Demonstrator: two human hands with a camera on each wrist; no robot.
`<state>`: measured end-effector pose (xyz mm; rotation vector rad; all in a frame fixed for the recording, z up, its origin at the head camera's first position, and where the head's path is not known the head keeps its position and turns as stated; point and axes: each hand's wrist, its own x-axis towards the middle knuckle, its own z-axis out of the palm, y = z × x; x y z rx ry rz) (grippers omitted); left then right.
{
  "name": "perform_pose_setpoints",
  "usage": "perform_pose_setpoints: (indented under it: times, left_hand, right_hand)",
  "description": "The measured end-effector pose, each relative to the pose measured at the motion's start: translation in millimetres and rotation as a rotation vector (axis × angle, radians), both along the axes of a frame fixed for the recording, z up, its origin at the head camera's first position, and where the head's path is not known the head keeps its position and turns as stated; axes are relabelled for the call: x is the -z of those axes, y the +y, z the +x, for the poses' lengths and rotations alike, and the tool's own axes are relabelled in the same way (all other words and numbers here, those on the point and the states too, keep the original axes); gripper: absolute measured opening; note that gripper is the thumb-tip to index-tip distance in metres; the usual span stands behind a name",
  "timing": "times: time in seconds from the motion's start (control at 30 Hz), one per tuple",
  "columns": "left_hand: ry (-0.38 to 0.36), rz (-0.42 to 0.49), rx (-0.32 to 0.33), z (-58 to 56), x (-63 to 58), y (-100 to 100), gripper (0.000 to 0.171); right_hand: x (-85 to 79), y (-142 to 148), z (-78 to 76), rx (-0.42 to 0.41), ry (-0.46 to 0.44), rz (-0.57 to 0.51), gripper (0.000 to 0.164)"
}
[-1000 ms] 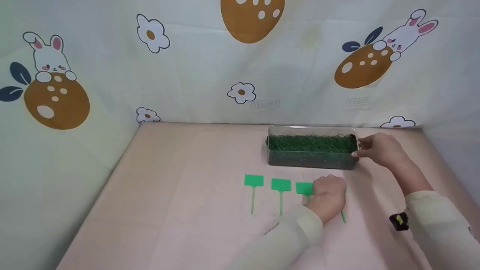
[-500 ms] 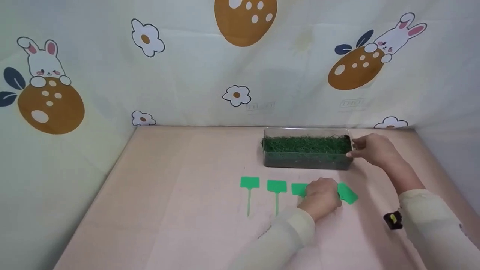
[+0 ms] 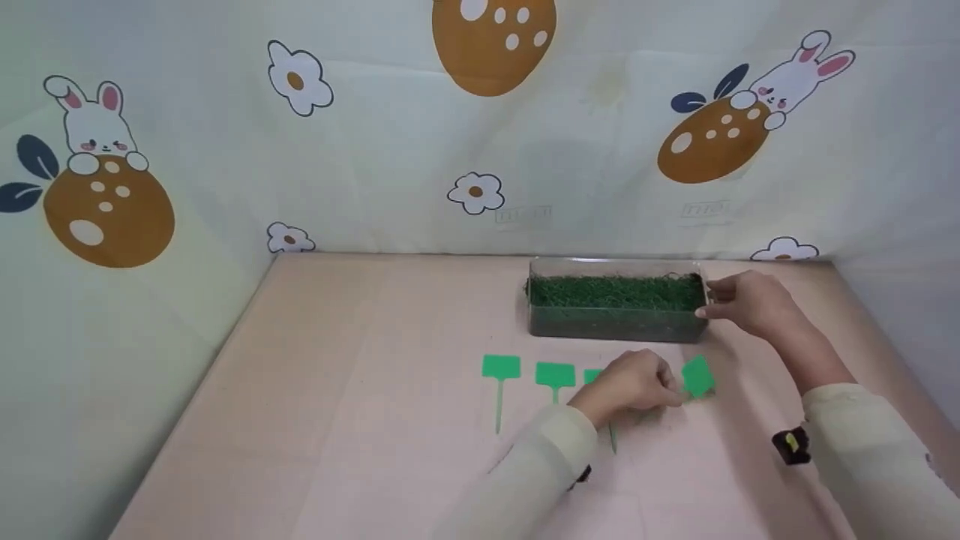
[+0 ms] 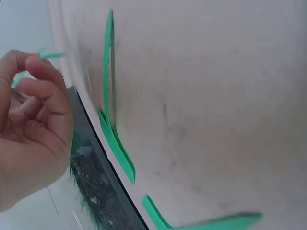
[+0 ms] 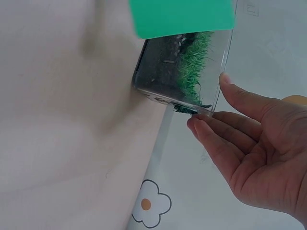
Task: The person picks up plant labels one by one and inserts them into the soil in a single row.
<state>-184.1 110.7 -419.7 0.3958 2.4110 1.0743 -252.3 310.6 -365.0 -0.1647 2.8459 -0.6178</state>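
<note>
My left hand (image 3: 636, 381) pinches a green plant label (image 3: 698, 376) between thumb and fingers. Its square head points right, and the hand covers most of its stem. The same label head looms large in the right wrist view, in front of a clear planter box (image 5: 165, 72). Dark soil and green grass (image 3: 615, 291) fill that box. At its right end, my right hand (image 3: 757, 304) grips the wall, thumb on the front corner and fingers behind. Three more green labels lie in a row: one at left (image 3: 501, 367), a middle one (image 3: 556, 374), and one partly hidden under my left hand.
The box stands on a pale pink table (image 3: 360, 390), close to the back wall cloth (image 3: 390, 150) printed with rabbits and flowers. Cloth also rises along the left and right sides of the table.
The left hand, first bent over the rightmost label, has picked it up and turned it, so the head now shows as a tilted square. The right hand stays on the box.
</note>
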Motion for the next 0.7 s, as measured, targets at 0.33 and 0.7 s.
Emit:
perform_pose_setpoints:
  times: [0.33,0.7]
  left_hand:
    - [-0.022,0.246,0.098,-18.2,5.2,-28.8,0.013]
    - [-0.037,0.53,-0.049,-33.2,-5.1,-46.5,0.01]
  right_hand:
    - [2.4,2.1,1.6,0.015,-0.014,-0.008,0.069]
    - [2.3,-1.6,2.1,0.026,-0.009,-0.032,0.069]
